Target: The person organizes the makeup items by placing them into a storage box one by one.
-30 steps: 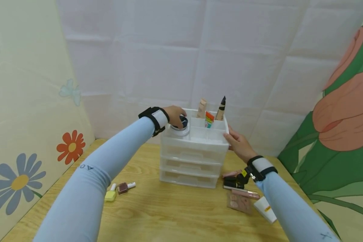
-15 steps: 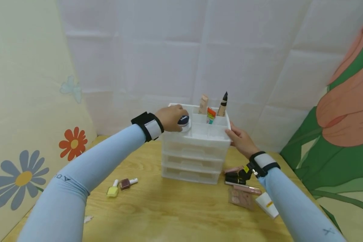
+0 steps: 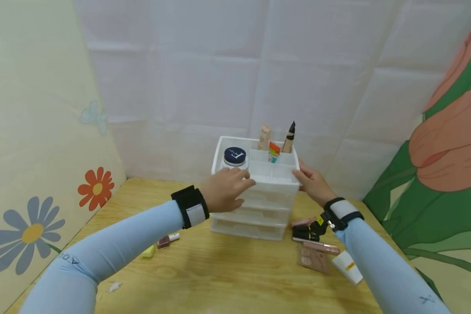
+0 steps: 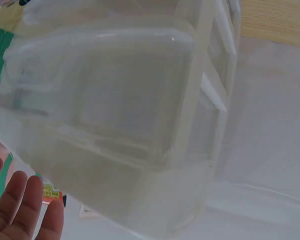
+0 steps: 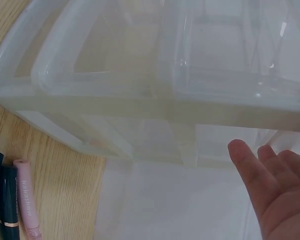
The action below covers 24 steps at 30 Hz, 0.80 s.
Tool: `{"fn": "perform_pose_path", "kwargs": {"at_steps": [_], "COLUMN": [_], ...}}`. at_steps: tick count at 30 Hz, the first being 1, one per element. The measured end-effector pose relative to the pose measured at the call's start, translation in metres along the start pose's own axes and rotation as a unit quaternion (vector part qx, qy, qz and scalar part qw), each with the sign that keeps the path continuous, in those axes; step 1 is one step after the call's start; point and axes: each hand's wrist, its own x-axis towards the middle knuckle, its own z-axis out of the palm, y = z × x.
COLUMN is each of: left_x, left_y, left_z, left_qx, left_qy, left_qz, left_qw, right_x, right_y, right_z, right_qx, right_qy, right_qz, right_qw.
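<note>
A translucent white drawer organizer point(image 3: 255, 203) stands on the table, its top divided into compartments. In the top's left compartment sits a round jar point(image 3: 234, 156) with a dark blue lid. My left hand point(image 3: 225, 189) is in front of the organizer just below the jar, fingers loosely bent and holding nothing. In the left wrist view its fingers point(image 4: 27, 200) point up beside the organizer. My right hand point(image 3: 314, 183) holds the organizer's right top edge, thumb at the front corner and fingers along the side. A beige tube point(image 3: 264, 137), a small orange-green tube point(image 3: 274, 151) and a black-tipped beige tube point(image 3: 288, 138) stand in the back compartments.
Right of the organizer lie dark and pink cosmetic tubes point(image 3: 321, 247), a palette point(image 3: 313, 258) and a white box point(image 3: 347, 267). On the left are a yellow nail polish bottle point(image 3: 148, 251) and a dark one point(image 3: 165, 241). A white cloth point(image 3: 180, 87) hangs behind.
My left hand has let go of the jar and moved down toward me, leaving the jar in the left compartment. The right hand stays at the organizer's edge.
</note>
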Motion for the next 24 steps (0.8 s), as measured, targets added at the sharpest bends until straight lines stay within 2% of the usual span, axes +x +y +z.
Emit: {"fn": "perform_pose_path", "kwargs": {"at_steps": [5, 8, 11, 16, 24], "left_x": [0.001, 0.002, 0.003, 0.005, 0.008], "left_y": [0.014, 0.018, 0.019, 0.019, 0.017], "left_z": [0.021, 0.031, 0.038, 0.044, 0.045], "left_qx": [0.081, 0.129, 0.153, 0.171, 0.216], "left_qy": [0.042, 0.067, 0.079, 0.075, 0.069], "left_qz": [0.047, 0.060, 0.065, 0.065, 0.075], "left_qw": [0.9947, 0.9876, 0.9830, 0.9802, 0.9710], "right_x": [-0.001, -0.001, -0.001, -0.002, -0.003], "right_y": [0.000, -0.001, -0.001, -0.001, -0.003], "right_z": [0.000, 0.001, 0.002, 0.003, 0.002], "right_qx": [0.001, 0.001, 0.004, 0.007, 0.008], "right_qy": [0.001, 0.003, 0.003, 0.001, 0.001], "right_qz": [-0.004, 0.002, 0.007, 0.011, 0.006], "right_qw": [1.0000, 1.0000, 1.0000, 0.9999, 1.0000]}}
